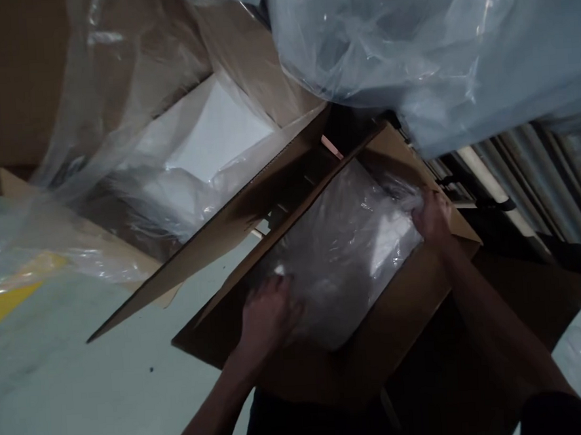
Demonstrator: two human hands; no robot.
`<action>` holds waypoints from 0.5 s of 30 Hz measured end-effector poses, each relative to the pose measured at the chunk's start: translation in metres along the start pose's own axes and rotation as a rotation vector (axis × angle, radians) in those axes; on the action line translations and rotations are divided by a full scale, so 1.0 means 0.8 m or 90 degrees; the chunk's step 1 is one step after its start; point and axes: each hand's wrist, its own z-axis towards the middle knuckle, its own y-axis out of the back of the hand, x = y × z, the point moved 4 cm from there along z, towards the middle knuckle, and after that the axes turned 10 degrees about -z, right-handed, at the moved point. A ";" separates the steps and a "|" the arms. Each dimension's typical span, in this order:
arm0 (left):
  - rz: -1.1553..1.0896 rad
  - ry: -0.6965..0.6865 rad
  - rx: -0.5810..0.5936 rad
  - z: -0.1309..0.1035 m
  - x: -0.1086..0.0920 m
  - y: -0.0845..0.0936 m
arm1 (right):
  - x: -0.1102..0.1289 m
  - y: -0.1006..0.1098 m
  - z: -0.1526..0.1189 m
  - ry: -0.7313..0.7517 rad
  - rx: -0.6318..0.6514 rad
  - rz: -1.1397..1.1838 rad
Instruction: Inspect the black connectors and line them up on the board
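Note:
An open cardboard box [405, 322] stands in front of me, tilted in the view. Inside it lies a clear plastic bag [332, 261] that covers something pale. At the box's right far corner, my right hand [433, 215] is closed on the bunched edge of this bag. My left hand [269, 310] is over the box's left side with its fingers curled on the bag's near left edge. Shadow hides part of the left fingertips. What lies under the plastic cannot be made out clearly.
To the left is another open box with a raised flap [212, 229], lined with clear plastic over white sheets [221, 130]. A large plastic-covered bundle [422, 39] hangs at the top right. Metal rollers [529, 183] run along the right. Yellow floor marking [10, 303] shows at left.

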 end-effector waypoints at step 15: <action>0.141 -0.021 -0.221 0.304 -0.044 -0.082 | -0.015 -0.303 -0.120 -0.267 0.057 -0.021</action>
